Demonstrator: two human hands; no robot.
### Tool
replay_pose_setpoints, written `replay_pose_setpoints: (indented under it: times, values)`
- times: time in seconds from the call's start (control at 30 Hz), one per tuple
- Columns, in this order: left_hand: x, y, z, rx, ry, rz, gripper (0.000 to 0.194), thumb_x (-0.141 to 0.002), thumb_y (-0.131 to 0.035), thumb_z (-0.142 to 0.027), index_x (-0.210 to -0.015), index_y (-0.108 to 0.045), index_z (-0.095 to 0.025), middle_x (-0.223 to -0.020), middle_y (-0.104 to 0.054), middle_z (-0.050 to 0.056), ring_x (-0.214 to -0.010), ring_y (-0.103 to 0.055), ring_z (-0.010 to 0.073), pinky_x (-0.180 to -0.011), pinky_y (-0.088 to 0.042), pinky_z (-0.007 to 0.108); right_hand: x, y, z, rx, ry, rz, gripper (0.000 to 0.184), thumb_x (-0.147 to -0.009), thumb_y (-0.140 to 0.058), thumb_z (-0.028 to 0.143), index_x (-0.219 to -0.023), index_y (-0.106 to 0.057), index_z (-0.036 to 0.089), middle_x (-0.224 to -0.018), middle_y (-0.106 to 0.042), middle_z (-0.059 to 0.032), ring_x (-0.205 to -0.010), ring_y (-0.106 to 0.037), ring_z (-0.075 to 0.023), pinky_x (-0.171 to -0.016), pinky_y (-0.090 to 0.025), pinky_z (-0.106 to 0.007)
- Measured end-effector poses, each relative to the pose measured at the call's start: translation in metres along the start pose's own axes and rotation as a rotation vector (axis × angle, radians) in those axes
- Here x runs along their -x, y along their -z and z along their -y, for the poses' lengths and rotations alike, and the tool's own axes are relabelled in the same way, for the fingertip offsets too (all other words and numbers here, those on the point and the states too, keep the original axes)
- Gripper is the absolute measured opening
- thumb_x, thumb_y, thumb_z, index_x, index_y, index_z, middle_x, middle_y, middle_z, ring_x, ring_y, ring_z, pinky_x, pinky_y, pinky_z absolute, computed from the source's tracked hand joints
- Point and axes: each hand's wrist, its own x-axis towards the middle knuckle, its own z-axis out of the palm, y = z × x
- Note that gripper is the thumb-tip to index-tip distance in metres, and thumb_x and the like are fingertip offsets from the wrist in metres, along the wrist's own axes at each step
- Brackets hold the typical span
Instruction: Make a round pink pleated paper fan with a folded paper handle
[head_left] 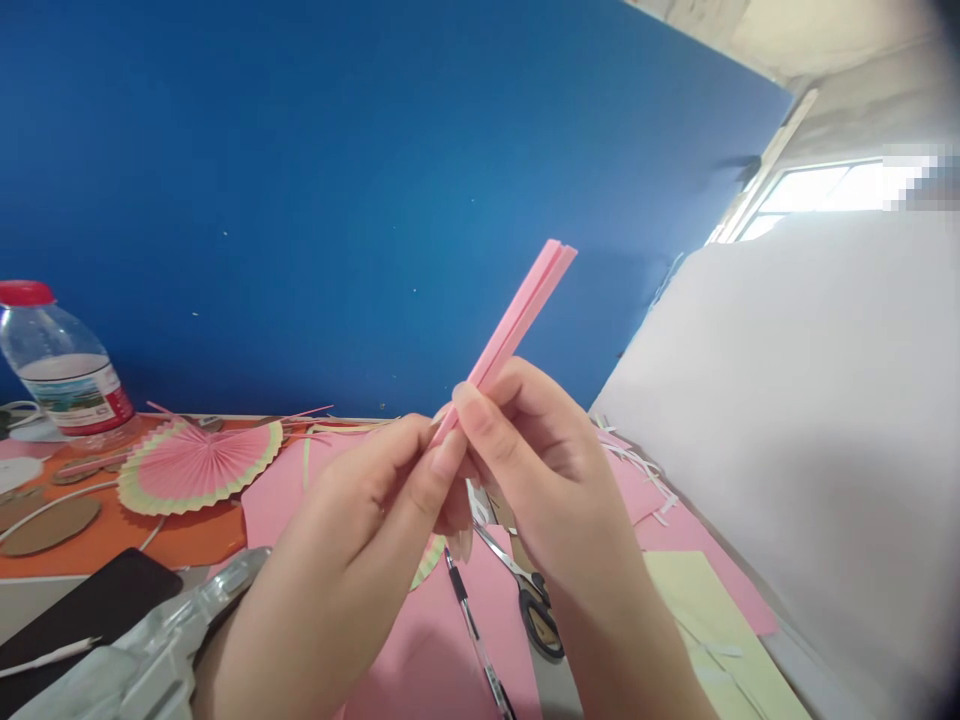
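Observation:
Both hands pinch a narrow, folded pink paper strip [517, 315] above the table, its layers pressed together and its far end slanting up to the right. My left hand [367, 530] is closed on the lower end between thumb and fingers. Higher on the strip, my right hand [540, 450] is closed with the thumb on top. Beneath the hands, a pen [474, 630] and black-handled scissors [529, 590] lie on pink paper [427, 660]. The strip's lower tip is partly hidden by the fingers.
At left stand a red-capped plastic bottle [67, 360] and a pleated pink paper fan with yellow edging [199, 465]. A black phone-like slab [90, 610] and a hot glue gun [157, 640] lie at front left. Yellow paper [720, 620] and thin white paper strips [637, 460] are at right.

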Motion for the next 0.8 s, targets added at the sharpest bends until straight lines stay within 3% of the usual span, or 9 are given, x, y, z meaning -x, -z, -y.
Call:
replay_pose_setpoints:
  times: [0.13, 0.3, 0.47, 0.67, 0.8]
  values:
    - [0.0004, 0.0014, 0.0012, 0.012, 0.002, 0.028, 0.036, -0.097, -0.033, -0.039, -0.07, -0.051, -0.024, -0.065, -0.053, -0.005, -0.064, -0.052, 0.0102, -0.061, -0.045, 0.019, -0.0019, -0.0029, 0.0014, -0.027, -0.036, 0.0, 0.024, -0.092, -0.052, 0.035, -0.072, -0.049, 0.022, -0.054, -0.052, 0.007, -0.039, -0.051, -0.0068, -0.043, -0.044, -0.022]
    - [0.0024, -0.0025, 0.0035, 0.044, 0.004, 0.066, 0.04, -0.097, -0.032, -0.038, -0.064, -0.047, -0.023, -0.06, -0.051, -0.005, -0.06, -0.049, 0.0099, -0.06, -0.044, 0.018, -0.0024, -0.0075, 0.0042, 0.003, -0.011, -0.105, 0.026, -0.092, -0.052, 0.032, -0.068, -0.046, 0.022, -0.043, -0.046, 0.0098, -0.031, -0.047, -0.0059, -0.038, -0.04, -0.019]
    - [-0.001, -0.0052, 0.0019, 0.055, -0.014, 0.055, 0.04, -0.097, -0.033, -0.038, -0.063, -0.047, -0.022, -0.056, -0.051, -0.004, -0.057, -0.049, 0.0102, -0.058, -0.045, 0.019, -0.0028, -0.0034, 0.0017, 0.079, 0.04, -0.169, 0.028, -0.088, -0.058, 0.033, -0.066, -0.047, 0.021, -0.058, -0.051, 0.0071, -0.045, -0.053, -0.0046, -0.044, -0.045, -0.017]
    - [-0.0009, -0.0015, -0.0017, -0.011, 0.007, -0.031, 0.037, -0.097, -0.034, -0.036, -0.066, -0.048, -0.023, -0.058, -0.05, -0.005, -0.056, -0.048, 0.0098, -0.055, -0.043, 0.019, -0.0046, 0.0013, -0.0011, -0.047, -0.053, 0.073, 0.023, -0.092, -0.05, 0.038, -0.075, -0.049, 0.022, -0.059, -0.054, 0.007, -0.038, -0.054, -0.0072, -0.04, -0.046, -0.021]
    - [0.0023, -0.0013, -0.0025, -0.022, 0.036, -0.017, 0.037, -0.097, -0.03, -0.04, -0.067, -0.044, -0.023, -0.056, -0.044, -0.006, -0.053, -0.044, 0.0102, -0.05, -0.042, 0.02, -0.0057, -0.0004, -0.0028, -0.06, -0.043, 0.077, 0.02, -0.093, -0.048, 0.036, -0.079, -0.051, 0.022, -0.053, -0.052, 0.0077, -0.037, -0.056, -0.0084, -0.039, -0.045, -0.02]
